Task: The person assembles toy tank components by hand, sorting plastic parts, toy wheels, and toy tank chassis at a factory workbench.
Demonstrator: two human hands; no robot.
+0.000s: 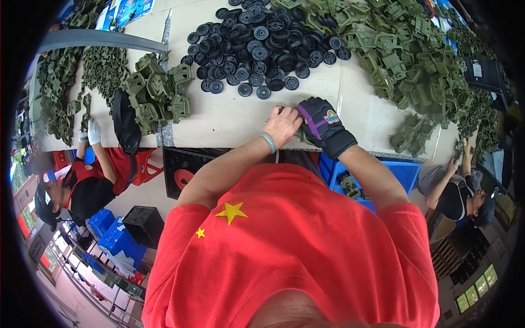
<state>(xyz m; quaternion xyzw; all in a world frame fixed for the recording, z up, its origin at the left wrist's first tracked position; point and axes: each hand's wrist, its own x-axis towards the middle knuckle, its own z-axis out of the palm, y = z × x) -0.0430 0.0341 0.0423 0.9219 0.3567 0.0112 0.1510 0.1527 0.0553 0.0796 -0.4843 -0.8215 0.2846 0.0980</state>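
My bare left hand (281, 126), with a pale green bangle at the wrist, is closed near the table's front edge. A small dark thing shows at its fingertips, too covered to name. Beside it, touching, is my right hand (322, 124) in a black and purple padded glove, its fingers curled in. Between and below the two hands a bit of an olive-green plastic part (305, 138) shows; the hands hide most of it. Just beyond lies a heap of black toy wheels (260, 52).
Olive-green plastic parts (407, 65) are piled at right, with more green parts (156, 93) at left beside a black bag-like thing (126, 123). A blue bin (391, 177) with green parts sits below the table edge. Co-workers (90, 183) handle parts at both sides.
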